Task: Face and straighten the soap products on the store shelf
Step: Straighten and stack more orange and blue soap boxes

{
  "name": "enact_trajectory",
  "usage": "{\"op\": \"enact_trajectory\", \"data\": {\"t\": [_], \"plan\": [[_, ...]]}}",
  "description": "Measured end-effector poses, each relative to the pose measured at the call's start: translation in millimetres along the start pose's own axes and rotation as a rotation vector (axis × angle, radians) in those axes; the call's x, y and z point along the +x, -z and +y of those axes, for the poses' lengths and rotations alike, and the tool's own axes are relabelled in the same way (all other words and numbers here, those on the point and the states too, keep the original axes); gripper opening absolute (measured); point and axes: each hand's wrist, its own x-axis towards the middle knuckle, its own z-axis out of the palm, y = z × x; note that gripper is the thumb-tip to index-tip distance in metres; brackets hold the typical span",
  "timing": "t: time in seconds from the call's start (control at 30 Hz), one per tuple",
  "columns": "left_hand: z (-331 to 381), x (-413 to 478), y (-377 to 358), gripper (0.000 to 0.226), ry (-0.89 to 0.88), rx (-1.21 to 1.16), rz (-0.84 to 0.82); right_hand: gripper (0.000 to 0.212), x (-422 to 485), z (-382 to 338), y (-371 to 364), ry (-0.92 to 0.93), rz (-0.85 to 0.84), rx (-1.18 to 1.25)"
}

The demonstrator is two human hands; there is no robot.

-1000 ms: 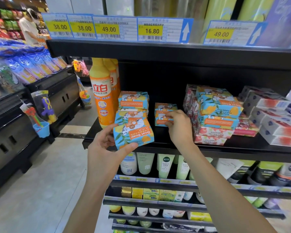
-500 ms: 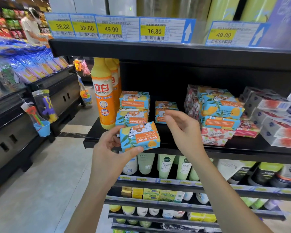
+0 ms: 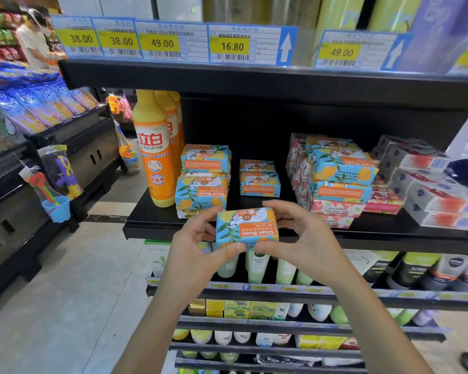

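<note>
Straight ahead, a black store shelf runs across the view, with a strip of yellow price tags on the edge of the board above it. At its right end lie stacked grey-and-white cartons. Just left of them is the biggest pile of soap, a tall stack of blue-and-orange Goat Soap boxes resting on pink floral packs, with one printed face showing its lettering upside down. At the left end stand orange detergent bottles, upright and one behind another. Touching them on the right is a left stack of Goat Soap boxes, whose bottom box also reads upside down. Between the two piles, set further back, is a small middle stack of two boxes.

Below the shelf, rows of pale green and white tubes fill the lower racks.

The left hand and right hand meet in front of the shelf's front edge, off the board. Together they hold one Goat Soap box, level, with its printed face toward the camera and the words inverted. Both hands' fingers are curled round the box ends: thumbs press under its lower edge, the others wrap over the top and sides.
</note>
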Motion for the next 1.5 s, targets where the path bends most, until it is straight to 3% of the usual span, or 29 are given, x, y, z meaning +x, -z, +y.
{"op": "enact_trajectory", "data": {"t": [0.1, 0.23, 0.33, 0.5, 0.6, 0.7, 0.87, 1.37, 1.5], "plan": [[-6, 1, -1, 0.061, -0.045, 0.066, -0.007, 0.075, -2, 3, 1, -0.060, 0.085, -0.024], [-25, 0, 1, 0.045, -0.155, 0.349, 0.069, 0.076, 0, 4, -2, -0.146, 0.217, -0.138], [-39, 2, -1, 0.042, -0.283, 0.585, 0.116, 0.080, 6, 3, -9, -0.152, 0.261, -0.255], [-64, 10, -3, 0.046, -0.384, 0.736, 0.163, 0.070, 23, 7, -23, -0.181, 0.249, -0.353], [-70, 11, -5, 0.046, -0.404, 0.723, 0.174, 0.051, 34, 11, -29, -0.169, 0.240, -0.373], [-73, 12, -5, 0.046, -0.388, 0.704, 0.201, 0.047, 44, 20, -32, -0.194, 0.240, -0.392], [-77, 15, -9, 0.043, -0.385, 0.668, 0.230, 0.057, 47, 27, -36, -0.139, 0.268, -0.443], [-82, 20, -12, 0.043, -0.386, 0.659, 0.255, 0.048, 65, 27, -41, -0.110, 0.271, -0.527], [-82, 20, -11, 0.043, -0.407, 0.663, 0.264, 0.057, 73, 8, -40, 0.036, 0.285, -0.461]]}}
